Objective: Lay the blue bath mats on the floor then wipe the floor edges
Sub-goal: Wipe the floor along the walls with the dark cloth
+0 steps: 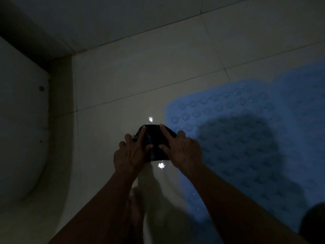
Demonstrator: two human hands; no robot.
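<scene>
Pressing down from the head view, both your hands sit on a dark cloth [152, 143] on the pale tiled floor [123, 88]. Your left hand [131, 153] has its fingers spread and fairly straight over the cloth's left side, thumb tip touching the fabric near its middle. Your right hand [182, 149] covers the right side the same way — fingers extended, flat on the cloth, not curled round it. Two bright glints show on the wet-looking floor, one just beyond the cloth and one just behind it.

A blue mat [255, 147] lies flat on the floor at the right, its rounded corner just beside the cloth and your right hand; a shadow falls across it. At the left edge stands a white toilet [22, 129], well apart from the cloth — the wall [105, 23] meets the floor beyond.
</scene>
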